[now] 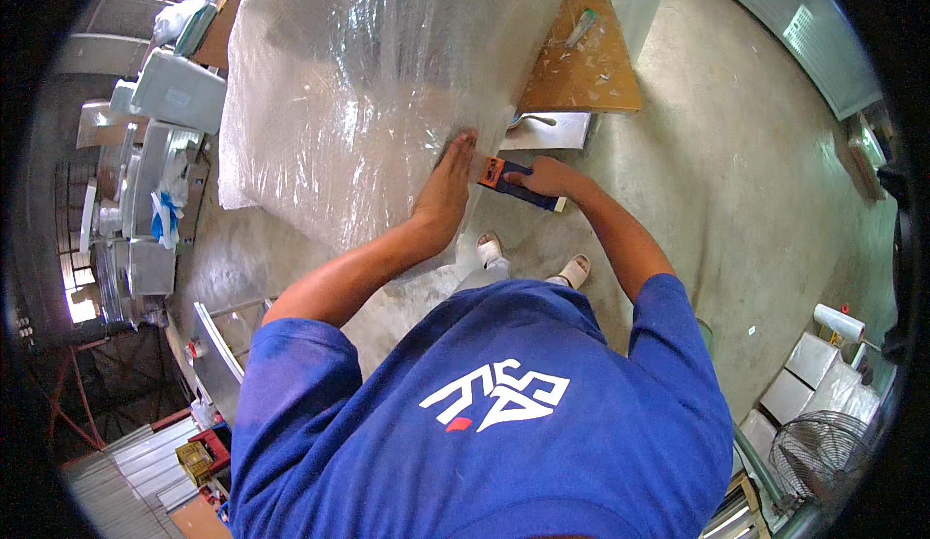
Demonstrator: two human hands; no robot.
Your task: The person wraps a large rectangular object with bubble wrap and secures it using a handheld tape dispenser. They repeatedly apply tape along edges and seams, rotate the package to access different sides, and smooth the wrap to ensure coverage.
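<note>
A large block-shaped load wrapped in clear plastic film and bubble wrap (339,84) stands before me. My left hand (444,188) lies against its near right side, fingers stretched out and pressed on the film. In my right hand (547,179) is an oblong dark blue and orange object (523,190), its kind unclear. Its orange end points at the wrapped side, close to my left hand. My right fingers wrap round its blue body, and some of them are hidden behind it.
Beyond my right hand is a brown wooden board (581,64) with scraps and a green-ended tool (581,28) on it. White boxes and panels (174,89) crowd the left. A wire fan (819,452) stands at lower right, near white cartons (812,360). Bare concrete floor (717,171) lies to the right.
</note>
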